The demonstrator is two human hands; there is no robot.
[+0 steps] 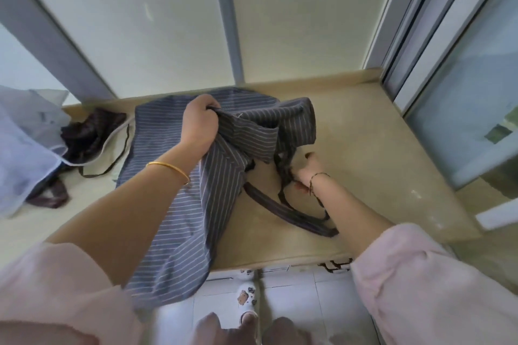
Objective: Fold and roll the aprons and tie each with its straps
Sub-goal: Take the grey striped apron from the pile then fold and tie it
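grey striped apron (173, 204) lies crumpled across the middle of the worktop (364, 148), lower part hanging over the front edge toward the floor. left hand (200, 120) is clamped on a bunched fold of it near the back edge, lifting it. dark straps (291, 217) trail loose on the worktop toward the front right. right hand (307, 169) is at the straps but blurred, cannot tell if it grips them.

risks, judged: overhang could drag the apron off the front edge if the left hand lets go. loose straps may tangle or get folded inside, leaving nothing to tie with. bunched grip likely gives a crooked fold, so a lumpy roll.

at the left edge: dark brown apron (89, 131), beige cloth with dark ties (103, 159) touching the striped one, pale blue mesh bag (28, 134). ties there could snag.
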